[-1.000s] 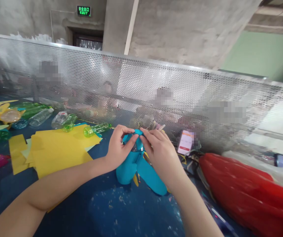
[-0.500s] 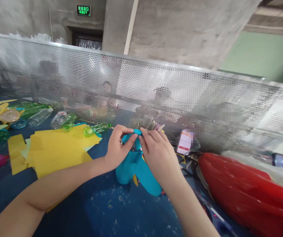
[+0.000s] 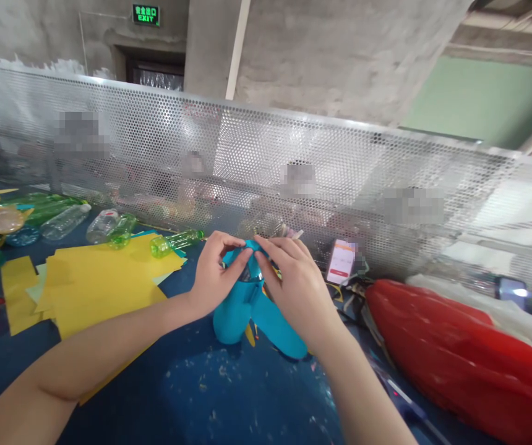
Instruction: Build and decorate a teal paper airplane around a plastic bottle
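Note:
A teal paper-covered craft piece point(image 3: 242, 309), shaped like a bottle with two flaring legs, stands on the blue table point(image 3: 210, 395) in the middle. My left hand point(image 3: 214, 275) pinches its teal top from the left, fingers closed on it. From the right, my right hand point(image 3: 291, 284) presses closed fingers on the same top. Both thumbs meet at the tip. The piece's upper part is partly hidden behind my fingers.
Yellow paper sheets point(image 3: 94, 284) lie left of the hands. Several empty plastic bottles point(image 3: 108, 225) lie behind them. A perforated metal screen point(image 3: 266, 167) runs across the table's back. A phone point(image 3: 340, 262) leans on it. A red plastic bag point(image 3: 456, 358) fills the right side.
Both hands stay pinched on the teal top and shift only slightly. The view has drifted a little to the right, so everything sits further left in the picture.

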